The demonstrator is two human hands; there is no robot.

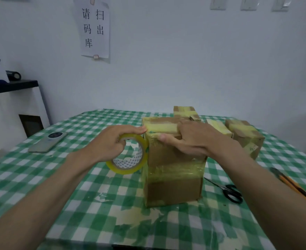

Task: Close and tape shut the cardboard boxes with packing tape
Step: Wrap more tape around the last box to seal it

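The tall box (173, 168) stands upright mid-counter (76, 186). The right hand (190, 141) lies spread on its top edge; the left hand (112, 141) grips the tape roll (128, 156) beside it.

Head view, single wide-angle camera, worn at the person's head; no second view to overlap with. Faces forward and down across the checked surface (40, 177) toward the white wall (166, 60) at 12 o'clock. Both forearms enter from the lower corners, at 7 and 5 o'clock, and converge near centre frame. Left hand (110, 141) and right hand (190, 139) sit close to the lens, at arm's reach, on the nearest cardboard box (173, 177). Smaller boxes (244, 136) lie beyond, toward 1 o'clock. Wall notice (94, 27) at 11 o'clock. Straight lines bow toward the frame edges; the near edge of the surface runs along the bottom.
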